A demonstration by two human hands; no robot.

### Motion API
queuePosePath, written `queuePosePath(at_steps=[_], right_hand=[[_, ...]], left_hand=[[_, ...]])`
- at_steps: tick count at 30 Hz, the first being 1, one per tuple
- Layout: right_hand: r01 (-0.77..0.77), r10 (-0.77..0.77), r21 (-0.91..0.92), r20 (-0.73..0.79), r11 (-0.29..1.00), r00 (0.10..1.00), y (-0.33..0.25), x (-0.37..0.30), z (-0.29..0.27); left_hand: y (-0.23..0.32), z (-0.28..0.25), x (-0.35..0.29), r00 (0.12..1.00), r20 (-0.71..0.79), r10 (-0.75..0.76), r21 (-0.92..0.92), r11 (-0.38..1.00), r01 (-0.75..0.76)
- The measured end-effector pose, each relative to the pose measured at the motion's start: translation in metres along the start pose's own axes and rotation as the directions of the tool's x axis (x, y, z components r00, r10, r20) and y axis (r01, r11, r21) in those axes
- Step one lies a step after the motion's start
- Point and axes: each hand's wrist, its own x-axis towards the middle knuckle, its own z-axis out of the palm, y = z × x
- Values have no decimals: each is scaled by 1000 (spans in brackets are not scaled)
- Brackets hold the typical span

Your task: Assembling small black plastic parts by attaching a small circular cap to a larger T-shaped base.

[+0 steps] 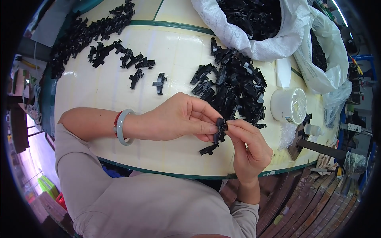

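The left hand (180, 119) pinches a small black part (220, 124) between its thumb and fingers. This part is in the middle of the scene, up over the near side of the pale table (131, 156). The right hand (251, 150) comes in from the right. The tips of its thumb and finger are close together at the right side of the black part. I cannot tell if they grip the part or hold something tiny.

One more black piece (208, 149) is just below the left hand, on the near side. A big black pile (238, 89) sits just past the hands. Behind it, far and to the right, a white sack (262, 49) stands open with lots of black pieces in it.

A round white tub (280, 106) is to the right of the pile, with a little heap of clear bits (287, 135) on its near side. Far to the left, many black pieces make a long row (93, 33). On the left wrist are a pale bangle (122, 127) and a red band (116, 123).
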Motion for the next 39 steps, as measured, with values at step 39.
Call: queuePosePath(at_steps=[39], right_hand=[[-50,129,-346,209,937,969,39,-27,-80]], left_hand=[[13,-24,-53,730,-559,393,716,673,185]])
